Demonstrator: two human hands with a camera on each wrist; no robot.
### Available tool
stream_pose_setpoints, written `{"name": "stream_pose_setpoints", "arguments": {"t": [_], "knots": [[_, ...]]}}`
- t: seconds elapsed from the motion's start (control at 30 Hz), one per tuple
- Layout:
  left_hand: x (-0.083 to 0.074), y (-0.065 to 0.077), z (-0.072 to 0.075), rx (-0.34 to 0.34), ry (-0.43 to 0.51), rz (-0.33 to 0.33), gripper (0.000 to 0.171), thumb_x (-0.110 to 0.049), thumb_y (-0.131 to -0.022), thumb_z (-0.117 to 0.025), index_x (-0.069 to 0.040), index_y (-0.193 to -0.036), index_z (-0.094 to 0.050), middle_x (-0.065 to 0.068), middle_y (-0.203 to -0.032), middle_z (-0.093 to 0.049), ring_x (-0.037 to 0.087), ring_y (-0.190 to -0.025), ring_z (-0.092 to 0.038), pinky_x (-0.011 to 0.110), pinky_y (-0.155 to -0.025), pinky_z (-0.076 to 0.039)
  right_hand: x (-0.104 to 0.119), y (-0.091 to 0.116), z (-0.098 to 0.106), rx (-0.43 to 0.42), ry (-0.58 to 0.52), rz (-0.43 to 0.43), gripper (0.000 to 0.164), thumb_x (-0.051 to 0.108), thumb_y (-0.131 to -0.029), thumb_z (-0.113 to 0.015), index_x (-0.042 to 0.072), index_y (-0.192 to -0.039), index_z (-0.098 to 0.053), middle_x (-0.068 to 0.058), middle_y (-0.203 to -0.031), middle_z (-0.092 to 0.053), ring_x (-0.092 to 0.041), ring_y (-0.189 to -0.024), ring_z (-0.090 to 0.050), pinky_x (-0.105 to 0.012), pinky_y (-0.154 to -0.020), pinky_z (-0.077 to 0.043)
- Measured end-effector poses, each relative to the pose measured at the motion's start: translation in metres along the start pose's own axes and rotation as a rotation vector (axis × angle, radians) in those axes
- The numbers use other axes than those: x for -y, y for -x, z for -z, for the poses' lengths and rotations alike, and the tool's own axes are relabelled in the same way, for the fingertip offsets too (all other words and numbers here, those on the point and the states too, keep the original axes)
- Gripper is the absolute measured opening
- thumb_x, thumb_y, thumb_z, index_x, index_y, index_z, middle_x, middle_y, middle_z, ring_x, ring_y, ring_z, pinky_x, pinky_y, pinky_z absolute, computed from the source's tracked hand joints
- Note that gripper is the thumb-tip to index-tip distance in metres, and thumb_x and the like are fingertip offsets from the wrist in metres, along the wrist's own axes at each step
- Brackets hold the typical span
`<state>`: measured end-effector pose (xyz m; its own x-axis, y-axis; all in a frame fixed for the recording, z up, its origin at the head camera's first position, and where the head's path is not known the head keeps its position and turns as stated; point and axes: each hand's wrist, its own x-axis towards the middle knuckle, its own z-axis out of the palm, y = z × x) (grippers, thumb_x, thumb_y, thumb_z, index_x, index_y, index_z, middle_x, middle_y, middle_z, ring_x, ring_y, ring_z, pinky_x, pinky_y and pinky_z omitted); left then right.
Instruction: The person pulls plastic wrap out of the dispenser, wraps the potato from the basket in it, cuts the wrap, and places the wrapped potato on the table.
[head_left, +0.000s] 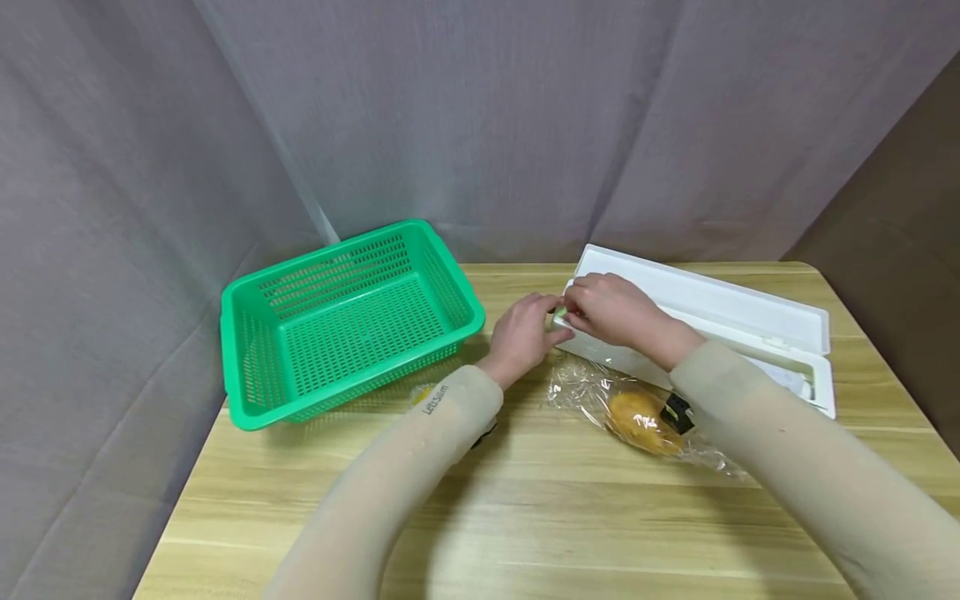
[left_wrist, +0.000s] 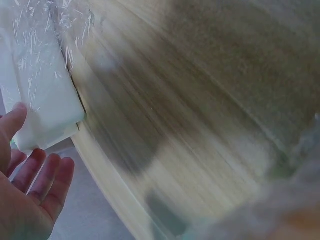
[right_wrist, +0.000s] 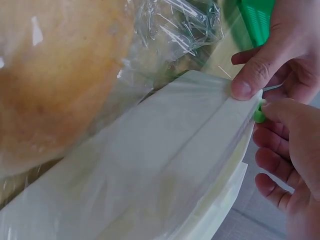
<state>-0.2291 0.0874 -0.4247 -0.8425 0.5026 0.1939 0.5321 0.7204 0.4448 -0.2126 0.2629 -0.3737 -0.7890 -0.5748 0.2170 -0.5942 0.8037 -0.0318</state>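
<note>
A long white cling film dispenser [head_left: 622,354] lies at the right with its lid [head_left: 712,296] raised. My left hand [head_left: 521,337] grips its left end, the thumb [right_wrist: 243,89] pressing on the corner and the other fingers beyond the edge. Close beside it, my right hand [head_left: 611,308] pinches a small green slider [right_wrist: 259,114] at that same end. In front of the dispenser, a rounded orange-yellow food item [head_left: 641,421] lies under crumpled clear film [head_left: 577,387]. The right forearm covers part of the dispenser and the film.
To the left stands a green plastic basket [head_left: 352,333] with slotted sides. Something small and yellow [head_left: 422,393] shows between the basket and the left sleeve. The wooden table [head_left: 540,517] meets a grey curtain [head_left: 480,125] at the back.
</note>
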Motion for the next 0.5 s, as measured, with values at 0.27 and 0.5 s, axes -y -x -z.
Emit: {"name": "stream_pose_setpoints", "arguments": {"t": [0.27,0.5], "knots": [[0.0013,-0.0009,0.0018,-0.006,-0.075,-0.051,0.049,-0.045,-0.094,-0.081,-0.017,-0.134,-0.073,0.003,-0.115,-0.073,0.019,-0.106,-0.071,0.038,-0.082,-0.06,-0.0013,0.0039,0.0038,0.0,-0.006,0.01,0.015,0.006,-0.09,-0.073,0.009,-0.079,-0.063,-0.003,-0.074,-0.059,-0.024,-0.069,-0.058,-0.049,-0.07,-0.054],[0.0014,0.0004,0.0024,0.006,-0.138,-0.07,0.054,-0.049,-0.096,-0.076,-0.019,-0.141,-0.071,0.003,-0.12,-0.073,0.019,-0.11,-0.071,0.038,-0.082,-0.062,-0.003,0.0033,0.0063,0.051,-0.007,0.009,0.017,0.006,-0.087,-0.073,0.01,-0.077,-0.06,-0.002,-0.073,-0.057,-0.024,-0.068,-0.056,-0.048,-0.069,-0.053]]}}
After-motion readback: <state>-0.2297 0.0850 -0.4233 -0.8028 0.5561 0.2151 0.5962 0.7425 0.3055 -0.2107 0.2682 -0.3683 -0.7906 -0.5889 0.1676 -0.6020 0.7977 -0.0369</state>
